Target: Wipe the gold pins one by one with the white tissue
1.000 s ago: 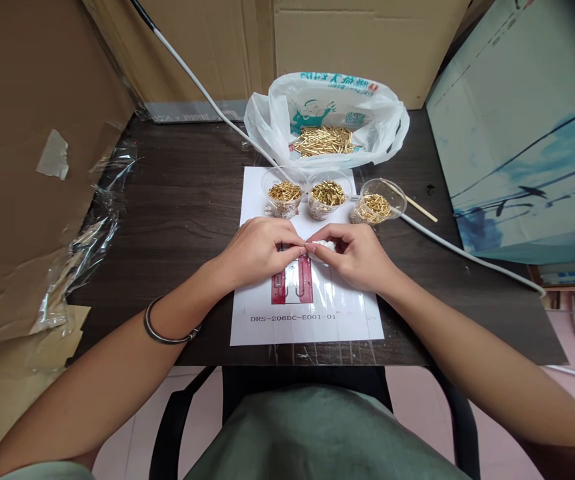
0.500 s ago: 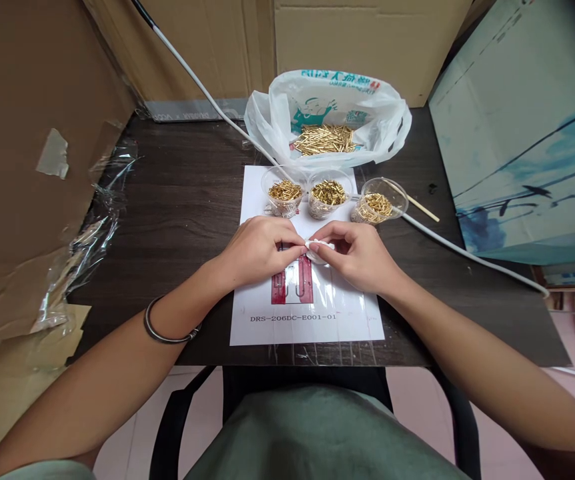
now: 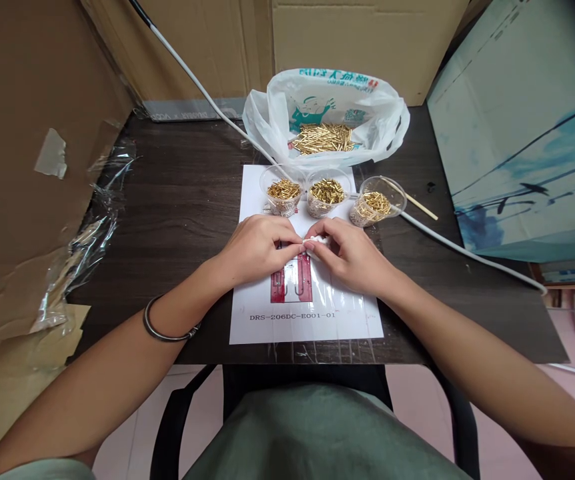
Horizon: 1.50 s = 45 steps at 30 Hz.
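Over the printed sheet, my right hand (image 3: pixel 350 259) is closed, pinching a small white part with a bumpy edge (image 3: pixel 320 239) between thumb and fingers. My left hand (image 3: pixel 260 250) meets it there, thumb and forefinger pressed together at the part's left end. Whatever sits between those left fingertips is too small to make out. Just beyond my hands stand three clear plastic cups holding small brass-coloured pins: a left cup (image 3: pixel 283 208), a middle cup (image 3: pixel 323 208) and a tilted right cup (image 3: pixel 365 217).
Behind the cups, a white plastic bag (image 3: pixel 272 133) holds more brass-coloured pins (image 3: pixel 325 139). A wooden stick (image 3: pixel 420 207) and a white cable (image 3: pixel 472 255) lie at the right. The printed sheet (image 3: pixel 247 330) is taped down. Cardboard (image 3: pixel 207 53) encloses the back and left.
The white part has turned between my fingers, so its bumpy edge now shows above my right thumb. My right hand has shifted slightly left; the view moved a little.
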### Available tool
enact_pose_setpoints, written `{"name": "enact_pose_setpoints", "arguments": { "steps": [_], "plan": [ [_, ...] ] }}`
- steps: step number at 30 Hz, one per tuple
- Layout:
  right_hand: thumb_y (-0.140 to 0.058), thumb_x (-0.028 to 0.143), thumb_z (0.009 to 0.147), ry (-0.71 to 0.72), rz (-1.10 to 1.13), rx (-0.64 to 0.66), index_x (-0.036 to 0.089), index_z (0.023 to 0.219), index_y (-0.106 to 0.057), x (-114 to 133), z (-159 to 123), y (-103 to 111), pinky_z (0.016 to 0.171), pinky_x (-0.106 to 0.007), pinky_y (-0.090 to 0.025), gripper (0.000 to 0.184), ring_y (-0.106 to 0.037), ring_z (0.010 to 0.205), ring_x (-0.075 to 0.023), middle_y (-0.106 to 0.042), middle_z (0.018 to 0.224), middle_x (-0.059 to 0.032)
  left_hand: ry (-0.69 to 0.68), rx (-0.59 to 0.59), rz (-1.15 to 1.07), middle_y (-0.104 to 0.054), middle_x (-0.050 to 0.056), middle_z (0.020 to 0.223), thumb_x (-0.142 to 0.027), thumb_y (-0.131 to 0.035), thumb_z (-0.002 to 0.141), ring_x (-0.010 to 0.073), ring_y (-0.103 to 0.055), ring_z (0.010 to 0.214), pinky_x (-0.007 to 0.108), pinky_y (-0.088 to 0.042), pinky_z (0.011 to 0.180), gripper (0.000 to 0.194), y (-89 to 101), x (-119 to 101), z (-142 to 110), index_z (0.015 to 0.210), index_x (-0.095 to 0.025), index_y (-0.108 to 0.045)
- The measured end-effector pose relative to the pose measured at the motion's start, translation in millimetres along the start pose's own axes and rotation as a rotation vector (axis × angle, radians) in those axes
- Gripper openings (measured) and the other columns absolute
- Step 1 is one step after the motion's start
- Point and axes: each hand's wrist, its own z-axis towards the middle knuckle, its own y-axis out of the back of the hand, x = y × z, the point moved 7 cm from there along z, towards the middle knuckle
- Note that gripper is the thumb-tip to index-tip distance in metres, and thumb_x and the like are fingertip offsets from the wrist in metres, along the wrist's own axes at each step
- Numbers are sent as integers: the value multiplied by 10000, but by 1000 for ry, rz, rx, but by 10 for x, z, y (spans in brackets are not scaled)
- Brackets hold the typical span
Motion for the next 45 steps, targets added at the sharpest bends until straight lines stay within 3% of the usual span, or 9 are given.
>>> {"name": "enact_pose_setpoints", "arguments": {
  "steps": [8,16,27,45],
  "plan": [
    [-538,336,921,-20,54,14,177,965,-650,-7,13,16,670,-287,-372,200,-521,722,-137,-625,829,-25,15,4,8,-699,1,774,-277,-623,872,120,-596,718,256,-423,652,191,-11,23,2,809,-205,-788],
    [-518,288,918,20,-29,-12,160,984,-622,40,4,7,729,-299,-385,178,-530,800,-158,-628,873,-40,6,12,10,-701,9,781,-261,-626,869,127,-608,734,258,-429,663,184,-17,18,13,814,-200,-790],
    [-490,305,940,22,-43,30,168,980,-607,44,-1,-7,700,-300,-373,185,-494,757,-153,-600,861,-43,56,41,2,-718,0,795,-259,-722,795,124,-605,719,258,-419,668,92,-16,73,26,838,-210,-787],
    [-502,317,927,-70,50,122,175,963,-627,11,40,8,663,-288,-339,192,-458,660,-119,-614,840,-23,79,66,-17,-723,12,803,-276,-702,820,142,-625,750,278,-437,706,109,-13,56,29,806,-202,-781]
  ]
}}
